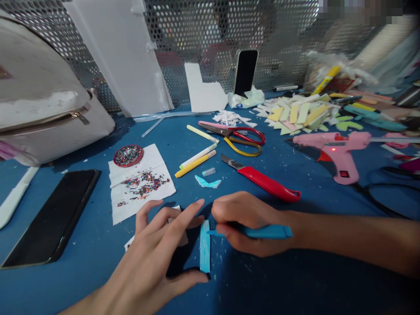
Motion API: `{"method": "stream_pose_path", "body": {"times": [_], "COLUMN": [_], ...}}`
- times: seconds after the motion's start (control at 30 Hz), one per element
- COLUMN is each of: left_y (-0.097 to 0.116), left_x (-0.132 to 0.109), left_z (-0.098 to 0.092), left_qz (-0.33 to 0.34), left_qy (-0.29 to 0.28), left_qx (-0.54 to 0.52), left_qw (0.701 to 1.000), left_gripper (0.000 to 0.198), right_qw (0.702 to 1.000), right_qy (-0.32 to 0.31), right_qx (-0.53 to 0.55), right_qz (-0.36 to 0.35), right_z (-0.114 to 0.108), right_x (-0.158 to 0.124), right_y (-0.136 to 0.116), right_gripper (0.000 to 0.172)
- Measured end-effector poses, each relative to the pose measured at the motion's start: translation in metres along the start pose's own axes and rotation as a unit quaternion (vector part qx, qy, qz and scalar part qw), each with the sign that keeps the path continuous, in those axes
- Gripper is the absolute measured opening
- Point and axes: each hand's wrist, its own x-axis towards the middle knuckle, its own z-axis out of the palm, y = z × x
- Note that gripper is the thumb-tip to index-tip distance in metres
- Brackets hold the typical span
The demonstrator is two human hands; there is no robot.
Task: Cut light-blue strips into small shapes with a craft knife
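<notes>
My right hand [251, 223] is closed around a blue marker [269, 232], its tip at the upper right edge of a narrow light-blue strip [205, 251]. The strip lies upright in view on the blue table. To its left my left hand [160, 249] is spread, with the thumb by the strip's lower end and fingertips near its upper end. Beneath the left fingers, a white piece [129, 243] is mostly covered. A small blue-coloured scrap [208, 182] and a clear marker cap [209, 172] lie just beyond the hands.
Nearby lie a red box cutter [269, 183] with blade out, scissors [244, 136] and several yellow markers [197, 163]. A pink glue gun [337, 148], its light lit, trails a cable at right. Glitter sits on a tissue [118, 205]; a phone [54, 218] lies left.
</notes>
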Motion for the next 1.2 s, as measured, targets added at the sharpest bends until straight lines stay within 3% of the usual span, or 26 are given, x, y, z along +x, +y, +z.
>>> {"method": "stream_pose_path", "body": {"times": [0.2, 0.37, 0.53, 0.7, 0.8, 1.2], "left_y": [0.0008, 0.0003, -0.0002, 0.0004, 0.0006, -0.0001], "left_x": [-0.0003, -0.0008, -0.0008, -0.0006, -0.0008, -0.0013], "left_z": [0.0004, 0.0001, 0.0004, 0.0, 0.0001, 0.0011], "left_qz": [-0.012, -0.012, -0.009, -0.008, -0.012, -0.015], "left_qy": [-0.002, 0.005, 0.005, -0.001, 0.003, 0.003], "left_qx": [-0.001, 0.012, 0.001, 0.002, 0.002, -0.012], "left_qw": [1.0, 1.0, 1.0, 1.0, 1.0, 1.0], "left_gripper": [0.088, 0.089, 0.088, 0.088, 0.087, 0.088], "right_qw": [0.998, 1.0, 0.998, 0.999, 0.997, 0.999], "right_qy": [0.029, -0.008, 0.03, 0.005, 0.029, 0.028], "right_qx": [-0.012, -0.003, -0.004, 0.0, -0.007, 0.007], "right_qz": [0.048, -0.004, 0.058, 0.034, 0.065, 0.044], "right_z": [0.0001, -0.0001, -0.0003, -0.0006, -0.001, -0.001], "right_x": [-0.0002, 0.0009, 0.0001, -0.0006, 0.0002, 0.0014], "right_y": [0.0008, 0.0001, 0.0003, 0.0004, 0.0004, 0.0012], "right_gripper": [0.019, 0.015, 0.019, 0.017, 0.02, 0.019]}}
